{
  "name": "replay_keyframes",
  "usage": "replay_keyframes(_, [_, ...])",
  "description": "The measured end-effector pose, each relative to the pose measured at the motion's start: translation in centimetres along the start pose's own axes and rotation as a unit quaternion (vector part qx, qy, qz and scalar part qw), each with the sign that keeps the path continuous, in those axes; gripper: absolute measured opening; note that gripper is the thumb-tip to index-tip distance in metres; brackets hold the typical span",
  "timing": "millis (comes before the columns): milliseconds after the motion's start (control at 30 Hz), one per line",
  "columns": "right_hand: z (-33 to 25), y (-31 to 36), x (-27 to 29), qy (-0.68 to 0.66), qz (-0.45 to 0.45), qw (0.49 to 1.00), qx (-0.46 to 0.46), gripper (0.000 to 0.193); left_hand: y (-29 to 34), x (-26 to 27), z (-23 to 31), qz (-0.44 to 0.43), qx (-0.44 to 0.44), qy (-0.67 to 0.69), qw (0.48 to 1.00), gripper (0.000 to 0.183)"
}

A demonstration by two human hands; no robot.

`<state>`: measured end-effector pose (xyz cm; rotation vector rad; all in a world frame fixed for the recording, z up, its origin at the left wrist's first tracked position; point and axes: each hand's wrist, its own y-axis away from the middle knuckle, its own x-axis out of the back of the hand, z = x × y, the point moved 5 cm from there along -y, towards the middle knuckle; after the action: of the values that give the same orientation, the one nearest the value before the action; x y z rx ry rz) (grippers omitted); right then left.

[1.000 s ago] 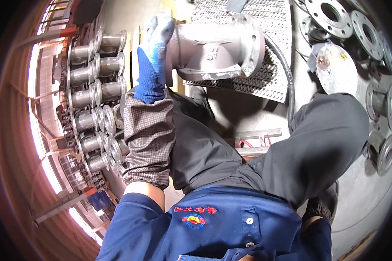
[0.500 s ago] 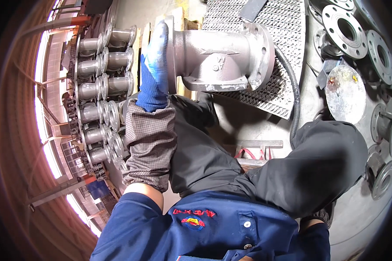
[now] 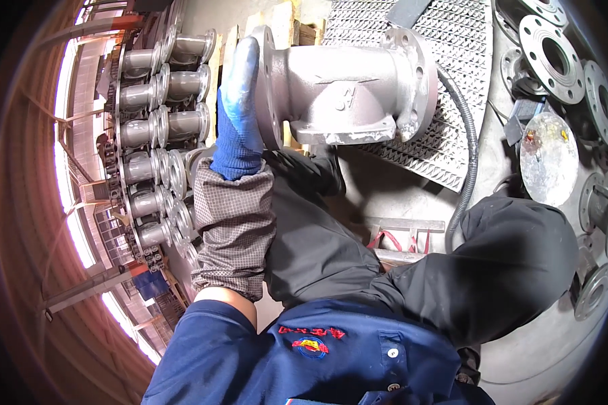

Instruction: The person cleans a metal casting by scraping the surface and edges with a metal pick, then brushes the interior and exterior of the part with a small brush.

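A large grey cast-metal valve body [image 3: 341, 91] with round end flanges lies crosswise in front of me, over a ridged metal grate. My left hand [image 3: 240, 91], in a blue glove with a pale coated palm, rests flat along the outer face of its left flange [image 3: 269, 88]. The fingers point away from me, stretched out and together. A raised arrow and cast markings show on the side of the body. My right hand is out of sight; only a bit of its checked sleeve [image 3: 469, 368] shows beside my right leg.
Rows of grey flanged castings [image 3: 182, 84] stand at the left by wooden pallet boards [image 3: 289, 30]. A black corrugated hose [image 3: 469, 148] curves beside the grate [image 3: 446, 152]. Loose flanges [image 3: 534, 50] and a round stained plate [image 3: 547, 162] lie at the right. A low metal frame [image 3: 412, 225] sits between my legs.
The view has shifted slightly, so the valve body and the things at the right appear farther right. My left hand stays against the flange. The right sleeve shows lower and farther left.
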<state>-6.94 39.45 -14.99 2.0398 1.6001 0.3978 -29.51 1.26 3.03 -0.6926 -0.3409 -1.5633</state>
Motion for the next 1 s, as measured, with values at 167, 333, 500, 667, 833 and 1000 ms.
replay_keyframes(167, [0.2, -0.2, -0.5, 0.004, -0.005, 1.0, -0.005, 0.036, 0.4, 0.5, 1.0, -0.024, -0.098, -0.055, 0.993, 0.045])
replay_keyframes(333, [-0.1, -0.5, -0.9, 0.014, -0.014, 1.0, -0.002, 0.036, 0.7, 0.8, -1.0, 0.011, -0.005, -0.046, 0.999, 0.05])
replay_keyframes(500, [-1.6, -1.7, -0.6, 0.038, -0.045, 0.998, 0.003, 0.037, 0.2, 0.3, -0.9, 0.088, 0.206, 0.219, 0.95, 0.062])
replay_keyframes(667, [-2.6, -1.5, -0.9, 0.061, -0.071, 0.996, 0.003, 0.037, 0.3, 0.9, -1.3, 0.045, 0.093, 0.041, 0.994, 0.053])
replay_keyframes(833, [-4.0, -2.9, 0.4, 0.076, -0.083, 0.994, -0.009, 0.037, -0.4, -0.8, 1.1, 0.088, 0.191, 0.225, 0.952, 0.052])
replay_keyframes(1000, [-3.4, -0.9, -0.6, 0.057, -0.039, 0.997, 0.034, 0.038, -0.6, -2.6, 3.1, 0.154, 0.196, 0.301, 0.92, 0.052])
